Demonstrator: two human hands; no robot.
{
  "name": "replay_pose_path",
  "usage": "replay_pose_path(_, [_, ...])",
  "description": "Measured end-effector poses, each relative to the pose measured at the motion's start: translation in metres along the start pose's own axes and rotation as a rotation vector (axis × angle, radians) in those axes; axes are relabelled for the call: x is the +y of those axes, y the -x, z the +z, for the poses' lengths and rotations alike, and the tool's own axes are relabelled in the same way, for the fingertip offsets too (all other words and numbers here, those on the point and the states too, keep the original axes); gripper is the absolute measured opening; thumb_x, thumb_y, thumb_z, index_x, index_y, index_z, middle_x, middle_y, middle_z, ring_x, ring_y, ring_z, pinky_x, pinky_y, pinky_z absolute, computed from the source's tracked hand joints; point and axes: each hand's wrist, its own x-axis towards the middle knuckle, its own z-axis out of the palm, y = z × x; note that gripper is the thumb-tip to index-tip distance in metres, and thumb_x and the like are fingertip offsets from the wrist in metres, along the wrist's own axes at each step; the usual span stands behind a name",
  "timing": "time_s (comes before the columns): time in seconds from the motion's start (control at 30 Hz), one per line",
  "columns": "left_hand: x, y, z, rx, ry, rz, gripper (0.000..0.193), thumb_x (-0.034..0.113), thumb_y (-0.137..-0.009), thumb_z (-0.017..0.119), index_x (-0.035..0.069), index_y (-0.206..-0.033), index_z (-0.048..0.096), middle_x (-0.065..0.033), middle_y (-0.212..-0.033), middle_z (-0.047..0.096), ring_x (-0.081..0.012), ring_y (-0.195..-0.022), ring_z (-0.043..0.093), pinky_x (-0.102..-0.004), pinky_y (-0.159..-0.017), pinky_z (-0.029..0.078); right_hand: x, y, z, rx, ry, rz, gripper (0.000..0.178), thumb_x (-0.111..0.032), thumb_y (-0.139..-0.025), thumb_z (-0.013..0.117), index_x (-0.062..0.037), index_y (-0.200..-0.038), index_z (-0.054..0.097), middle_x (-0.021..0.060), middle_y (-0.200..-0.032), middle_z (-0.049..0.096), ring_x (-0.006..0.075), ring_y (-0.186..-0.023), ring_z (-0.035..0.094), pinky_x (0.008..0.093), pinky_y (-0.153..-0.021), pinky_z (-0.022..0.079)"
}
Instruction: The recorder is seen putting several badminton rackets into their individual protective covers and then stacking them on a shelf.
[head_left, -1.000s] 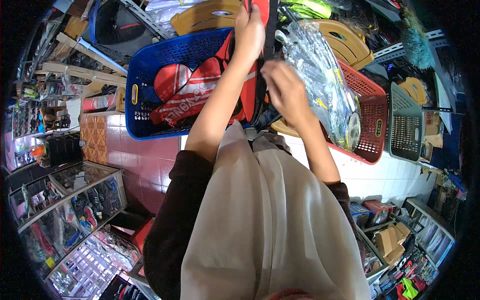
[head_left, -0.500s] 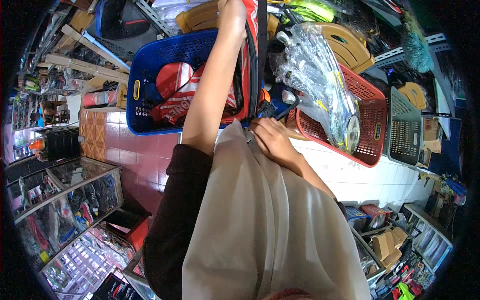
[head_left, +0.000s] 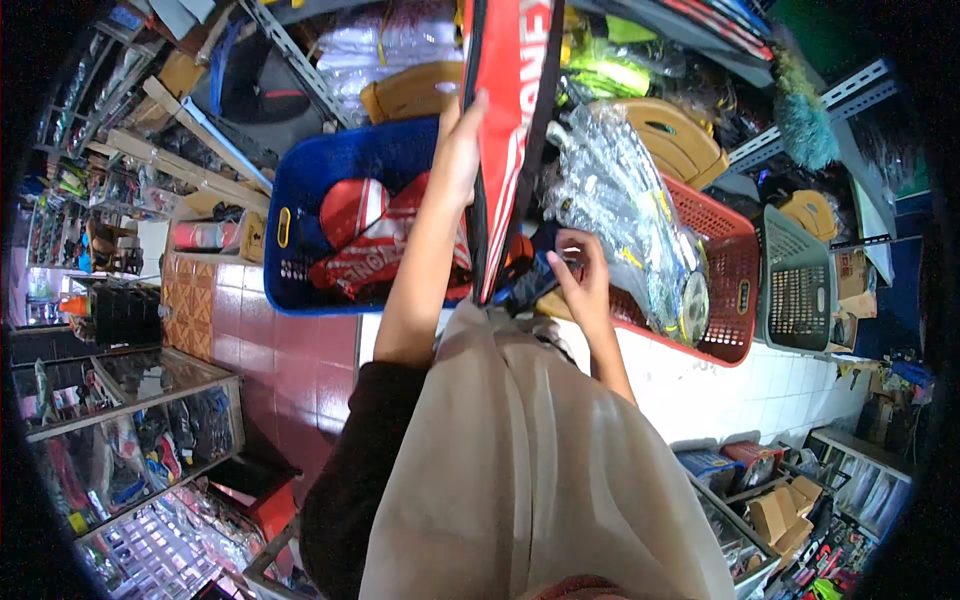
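Your left hand (head_left: 458,150) grips the red cover (head_left: 510,130) above the blue basket (head_left: 300,250); your right hand (head_left: 585,285) pinches its lower end. Tug unevenly and it could slip.

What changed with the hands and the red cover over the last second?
The right hand dropped from the cover's top to its lower end, by the dark item there. The left hand stayed raised, holding the red cover upright. The blue basket and red basket stayed put.
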Motion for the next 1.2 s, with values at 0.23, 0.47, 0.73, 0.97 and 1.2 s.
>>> replay_pose_path(0.23, [0.028, 0.017, -0.004, -0.21, 0.065, -0.132, 0.042, 0.024, -0.091, 0.05, -0.001, -0.124, 0.048, -0.009, -0.119, 0.055, -0.0162, -0.108, 0.052, -0.0294, -0.094, 0.038, -0.001, -0.035, -0.024, -0.063, -0.203, 0.153, 0.066, -0.012, -0.079, 0.068, -0.0055, -0.134, 0.032, 0.014, -0.129, 0.042, 0.0246, -0.116, 0.046, 0.0371, -0.091, 0.041])
replay_pose_path(0.47, [0.029, 0.014, 0.022, -0.191, 0.267, 0.018, 0.034, 0.02, -0.091, 0.049, 0.002, -0.12, 0.05, -0.0062, -0.112, 0.058, -0.015, -0.1, 0.056, -0.0294, -0.088, 0.043, 0.023, -0.041, -0.004, -0.065, -0.242, 0.129, 0.07, -0.019, -0.078, 0.071, -0.0045, -0.134, 0.031, 0.012, -0.13, 0.04, 0.0215, -0.108, 0.047, 0.0342, -0.086, 0.045])
replay_pose_path(0.73, [0.01, -0.003, 0.055, -0.175, 0.626, 0.153, 0.039, 0.022, -0.09, 0.044, 0.004, -0.125, 0.044, -0.0086, -0.122, 0.052, -0.0224, -0.111, 0.051, -0.0369, -0.097, 0.037, 0.036, -0.032, -0.028, 0.065, -1.214, 0.692, 0.061, -0.04, -0.084, 0.061, -0.0088, -0.13, 0.038, 0.0135, -0.127, 0.048, 0.0325, -0.114, 0.049, 0.0557, -0.089, 0.045])
replay_pose_path(0.97, [0.017, -0.032, 0.071, -0.087, 0.444, 0.407, 0.044, 0.018, -0.089, 0.043, 0.004, -0.131, 0.038, -0.0086, -0.131, 0.045, -0.0225, -0.119, 0.043, -0.0383, -0.101, 0.033, 0.03, -0.075, -0.12, 0.551, -1.105, 0.63, 0.036, -0.016, -0.08, 0.067, -0.0077, -0.113, 0.052, 0.0058, -0.101, 0.062, 0.019, -0.085, 0.063, 0.0333, -0.07, 0.055])
replay_pose_path(1.2, [0.005, -0.052, 0.066, 0.074, 0.5, 0.182, 0.042, 0.015, -0.088, 0.055, 0.005, -0.126, 0.04, -0.0079, -0.127, 0.047, -0.0207, -0.118, 0.045, -0.0376, -0.099, 0.036, -0.047, -0.139, -0.197, 0.44, -0.863, 0.004, 0.048, -0.004, -0.082, 0.06, 0.001, -0.125, 0.042, 0.0132, -0.123, 0.052, 0.0237, -0.108, 0.054, 0.0353, -0.095, 0.042])
